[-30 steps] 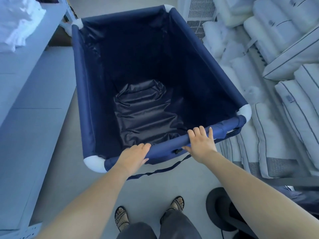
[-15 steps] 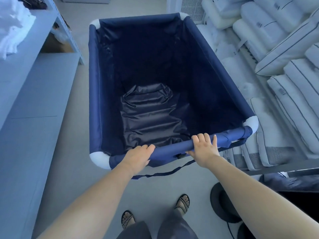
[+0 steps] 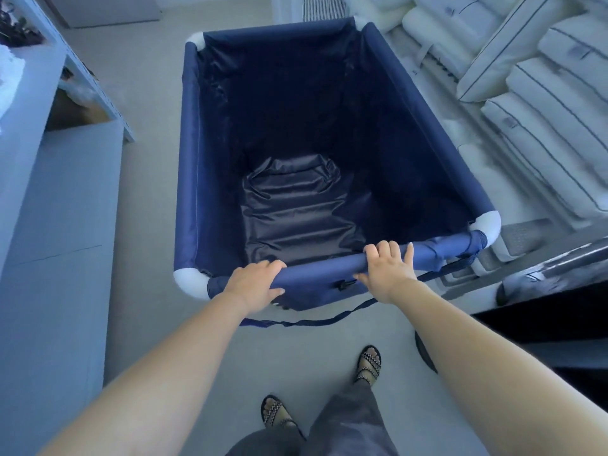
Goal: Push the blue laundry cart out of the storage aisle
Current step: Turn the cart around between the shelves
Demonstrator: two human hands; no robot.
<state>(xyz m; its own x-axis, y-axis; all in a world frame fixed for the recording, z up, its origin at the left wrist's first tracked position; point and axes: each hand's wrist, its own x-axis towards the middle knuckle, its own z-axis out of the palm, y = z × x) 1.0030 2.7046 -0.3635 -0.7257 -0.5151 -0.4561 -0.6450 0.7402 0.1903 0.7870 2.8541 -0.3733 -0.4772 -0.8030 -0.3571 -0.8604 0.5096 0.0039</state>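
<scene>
The blue laundry cart (image 3: 187, 166) fills the middle of the view, a deep navy fabric bin with white corner caps and nothing inside but its wrinkled liner. My left hand (image 3: 253, 284) grips the near rim bar left of centre, fingers curled over the top and thumb under. My right hand (image 3: 388, 268) holds the same bar right of centre, fingers wrapped over it. A dark strap hangs in a loop below the bar. My sandalled feet stand just behind the cart.
Shelves of white pillows (image 3: 533, 103) line the right side, close to the cart's right rim. A pale blue shelving unit (image 3: 56, 199) runs along the left. Bare grey floor (image 3: 144, 57) opens ahead past the cart. A dark round object (image 3: 426, 353) sits by my right arm.
The cart has rolled forward along the aisle with me walking behind it; the left shelf end and open floor ahead have come closer. Both hands keep their hold on the bar.
</scene>
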